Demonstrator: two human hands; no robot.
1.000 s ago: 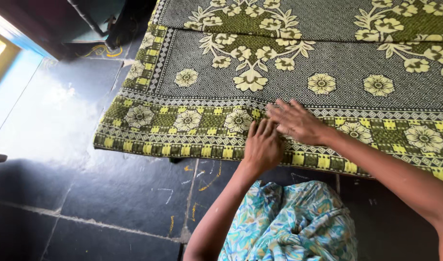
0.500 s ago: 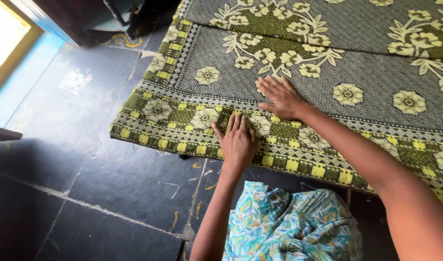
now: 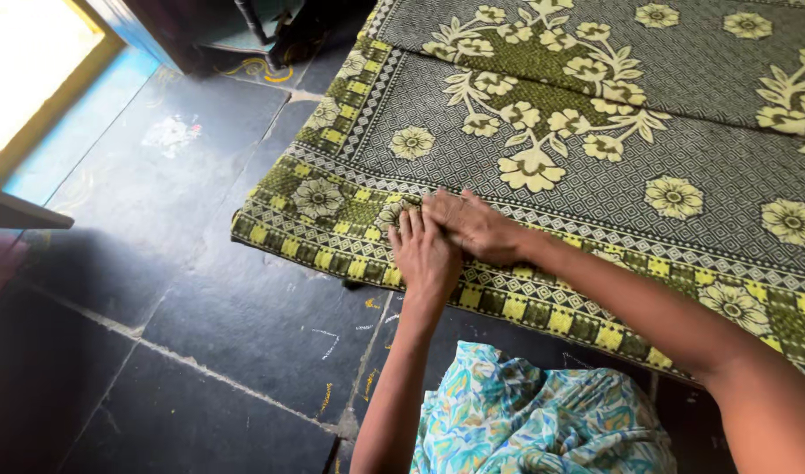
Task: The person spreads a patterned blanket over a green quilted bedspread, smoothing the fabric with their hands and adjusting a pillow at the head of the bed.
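A folded green and grey bedsheet point(image 3: 595, 123) with cream flowers lies flat on the dark stone floor. My left hand point(image 3: 424, 254) rests palm down on its yellow-checked border near the front left corner, fingers together and flat. My right hand point(image 3: 472, 226) lies palm down just beside it, its fingers touching the left hand's fingers on the same border. Neither hand grips the cloth. My lap in a blue and yellow patterned garment point(image 3: 543, 412) shows at the bottom.
Dark stone floor tiles point(image 3: 200, 333) with chalk marks stretch to the left and front. A bright doorway with a blue sill point(image 3: 42, 96) is at the upper left. Dark furniture legs point(image 3: 253, 26) stand beyond the sheet's far left corner.
My right hand has slid back from the grey flowered field onto the border, meeting my left hand. The view has shifted, so the sheet sits further right.
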